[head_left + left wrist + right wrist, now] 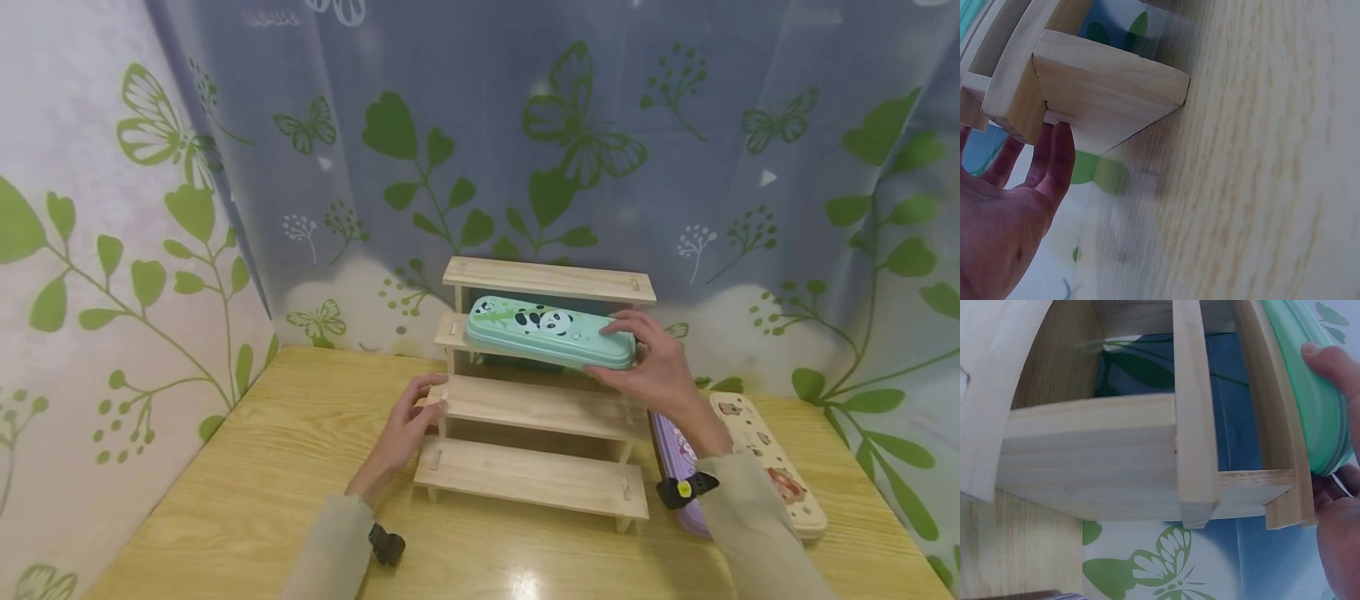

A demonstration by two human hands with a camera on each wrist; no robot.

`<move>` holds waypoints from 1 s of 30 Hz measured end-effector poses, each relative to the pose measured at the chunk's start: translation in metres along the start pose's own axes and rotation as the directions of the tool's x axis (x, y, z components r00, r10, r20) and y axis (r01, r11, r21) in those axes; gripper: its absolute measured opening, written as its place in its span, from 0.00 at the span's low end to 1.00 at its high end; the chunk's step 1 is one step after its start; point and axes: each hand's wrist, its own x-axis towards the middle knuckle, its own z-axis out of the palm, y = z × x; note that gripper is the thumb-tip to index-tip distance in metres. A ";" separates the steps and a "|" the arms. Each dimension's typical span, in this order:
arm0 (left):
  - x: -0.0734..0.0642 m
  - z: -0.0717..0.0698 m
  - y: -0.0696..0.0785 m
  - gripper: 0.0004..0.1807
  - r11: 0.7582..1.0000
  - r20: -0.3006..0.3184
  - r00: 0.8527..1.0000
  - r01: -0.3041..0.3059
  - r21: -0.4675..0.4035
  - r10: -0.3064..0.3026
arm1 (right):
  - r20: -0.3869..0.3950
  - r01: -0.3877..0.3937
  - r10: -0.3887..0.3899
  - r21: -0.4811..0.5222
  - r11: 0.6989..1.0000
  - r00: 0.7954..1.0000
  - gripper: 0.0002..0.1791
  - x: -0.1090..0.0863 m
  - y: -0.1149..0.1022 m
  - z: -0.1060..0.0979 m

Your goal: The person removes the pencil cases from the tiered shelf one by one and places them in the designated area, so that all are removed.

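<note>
A mint-green zippered pencil case (pixel 551 327) with a panda on its lid lies tilted over the second tier from the top of a wooden step shelf (pixel 528 477). My right hand (pixel 660 367) grips the case at its right end, thumb on one side and fingers on the other. In the right wrist view, the case (pixel 1313 394) is against the upper tier's edge. At the shelf's left side, my left hand (pixel 405 429) holds the end of a middle tier. The left wrist view shows its fingertips (pixel 1062 140) against the wooden side piece.
To the right of the shelf, a purple case (pixel 678 454) and a cream case (pixel 772 475) with animal pictures lie side by side on the wood-grain table (pixel 262 467). A blue and white curtain (pixel 465 125) with green leaves and butterflies hangs behind the shelf.
</note>
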 end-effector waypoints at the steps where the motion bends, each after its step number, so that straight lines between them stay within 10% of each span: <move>1: 0.000 0.000 0.000 0.22 1.000 0.000 1.000 0.000 -0.002 0.000 | 0.002 -0.016 0.016 0.021 1.000 1.000 0.29 -0.001 0.000 -0.001; 12: -0.003 0.000 0.001 0.21 0.999 -0.005 1.000 0.000 0.033 0.000 | -0.025 -0.140 0.146 0.144 0.980 0.989 0.29 -0.016 -0.014 -0.019; 30: 0.000 0.001 -0.003 0.22 1.000 -0.010 1.000 -0.018 0.023 0.018 | -0.198 -0.027 0.050 0.117 0.993 0.979 0.35 -0.065 -0.009 -0.085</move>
